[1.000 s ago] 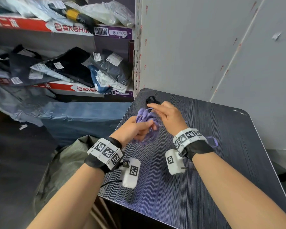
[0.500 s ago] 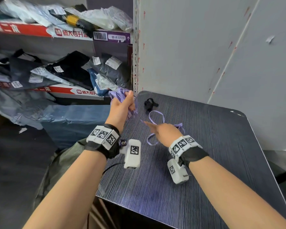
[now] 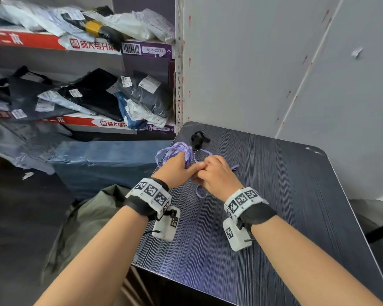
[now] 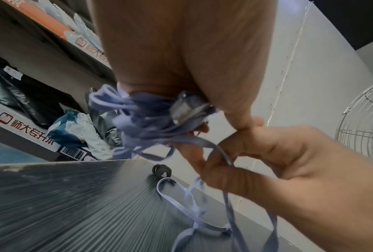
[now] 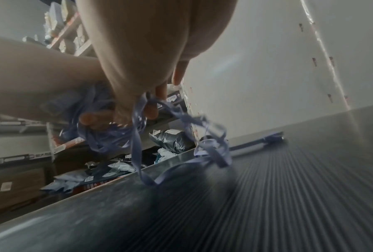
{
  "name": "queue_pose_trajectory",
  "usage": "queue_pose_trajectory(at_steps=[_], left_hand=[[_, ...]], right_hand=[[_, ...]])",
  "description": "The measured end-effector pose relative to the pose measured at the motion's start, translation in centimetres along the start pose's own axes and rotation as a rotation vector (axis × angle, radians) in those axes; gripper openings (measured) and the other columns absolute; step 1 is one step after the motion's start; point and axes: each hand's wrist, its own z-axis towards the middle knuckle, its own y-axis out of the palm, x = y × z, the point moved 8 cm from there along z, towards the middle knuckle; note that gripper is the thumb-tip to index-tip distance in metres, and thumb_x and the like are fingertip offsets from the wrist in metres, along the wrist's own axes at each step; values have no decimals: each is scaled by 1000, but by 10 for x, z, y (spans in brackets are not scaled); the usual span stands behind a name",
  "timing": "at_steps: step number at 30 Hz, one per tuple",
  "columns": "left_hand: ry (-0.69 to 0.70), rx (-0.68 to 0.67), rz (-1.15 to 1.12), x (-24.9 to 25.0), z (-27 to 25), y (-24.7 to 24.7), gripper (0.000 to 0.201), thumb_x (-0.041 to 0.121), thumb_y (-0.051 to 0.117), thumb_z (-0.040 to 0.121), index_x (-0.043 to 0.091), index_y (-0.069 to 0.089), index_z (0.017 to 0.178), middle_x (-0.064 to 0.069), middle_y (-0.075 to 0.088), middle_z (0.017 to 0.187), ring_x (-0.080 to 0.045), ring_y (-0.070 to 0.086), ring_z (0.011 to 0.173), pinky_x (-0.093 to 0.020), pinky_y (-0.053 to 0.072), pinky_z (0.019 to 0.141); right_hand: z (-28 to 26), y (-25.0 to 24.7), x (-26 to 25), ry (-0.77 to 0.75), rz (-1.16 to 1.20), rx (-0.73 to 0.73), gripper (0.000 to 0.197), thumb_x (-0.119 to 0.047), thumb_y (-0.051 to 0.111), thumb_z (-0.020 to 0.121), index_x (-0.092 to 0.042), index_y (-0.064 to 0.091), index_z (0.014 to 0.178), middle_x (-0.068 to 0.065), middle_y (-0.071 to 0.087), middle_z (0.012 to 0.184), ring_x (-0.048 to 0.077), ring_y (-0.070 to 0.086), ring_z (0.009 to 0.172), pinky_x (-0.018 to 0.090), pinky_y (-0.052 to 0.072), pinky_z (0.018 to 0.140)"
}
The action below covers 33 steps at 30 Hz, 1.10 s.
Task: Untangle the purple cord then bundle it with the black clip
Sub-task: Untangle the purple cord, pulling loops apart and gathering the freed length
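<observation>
**Near edge of the table: hands, cord, clip**

Nearest me, the dark ribbed table [image 3: 263,250] with bare surface between my forearms and out to my right as far as its rounded corner.

Item 1: left hand [image 3: 175,170], at the table's left edge, fingers clenched round a tangled wad of the purple cord [image 3: 177,151]; loops spill up and outward past the edge.

Item 2: right hand [image 3: 217,175], touching the left, fingers curled and pinching a single strand that runs down from the wad.

Item 3: loose cord on the tabletop, one loop beyond my hands, one short loop hanging near my right wrist, an end pointing right. No single long axis I can give.

Item 4: black clip [image 3: 198,138], farthest, lying by the table's far left corner, just beyond the cord, near the wall [image 3: 252,74].
</observation>
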Motion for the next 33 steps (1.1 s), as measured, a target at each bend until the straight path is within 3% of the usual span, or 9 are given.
queue_pose_trajectory(at_steps=[3,8,11,18,20,25,30,32,33], left_hand=[[-9,-85,15,-4,-3,10,48,47,55,89,9,43,61,-7,42,52,-16,37,46,-30,30,48],[-29,-134,-2,-7,-10,24,30,36,57,91,9,64,103,-9,67,92,-21,61,83,-35,48,79],[-105,-11,-75,-14,-10,21,28,29,52,95,4,65,94,-17,64,80,-22,53,67,-33,44,66],[-167,76,-192,-25,-11,25,33,19,53,92,7,48,63,-2,39,53,-15,33,49,-29,29,54],[-204,99,-224,-31,-11,28,32,19,54,91,-2,51,68,-8,42,58,-18,35,53,-30,30,56],[-285,211,-316,-44,-13,27,28,20,59,88,5,49,67,-3,42,56,-15,36,52,-28,31,52],[-311,194,-321,-50,-13,30,35,28,59,90,-7,62,82,-12,56,69,-20,50,64,-31,40,64],[-312,189,-313,-51,-14,33,32,26,58,91,-4,62,82,-13,57,70,-20,50,65,-30,40,64],[-311,192,-310,-51,-15,33,28,24,57,91,-2,63,81,-13,58,70,-21,51,65,-30,40,64]], right_hand=[[-7,7,9,134,56,-42,12,-22,73,74,-12,68,77,1,63,78,28,58,83,35,35,81],[-12,11,20,278,248,-142,21,-18,60,86,-10,59,105,5,58,103,24,50,101,37,42,86],[-15,7,26,382,360,-96,21,-25,58,90,-12,60,107,4,55,103,22,56,91,33,44,76],[-24,4,34,466,293,11,21,-30,58,90,-19,73,101,1,52,89,22,47,92,32,41,76],[-25,4,37,514,230,3,21,-31,55,92,-22,73,100,-2,46,87,20,46,91,29,37,70],[-28,13,40,584,219,-152,29,-27,41,98,-26,69,106,-2,70,96,24,62,92,34,51,73],[-28,11,38,624,233,-123,27,-24,36,99,-20,62,106,4,68,87,27,62,80,31,43,62],[-28,14,36,618,287,-94,23,-23,43,95,-18,63,104,4,67,91,25,60,88,29,42,72],[-28,15,35,590,263,-72,21,-27,48,92,-19,65,101,3,68,92,24,57,97,31,39,88]])
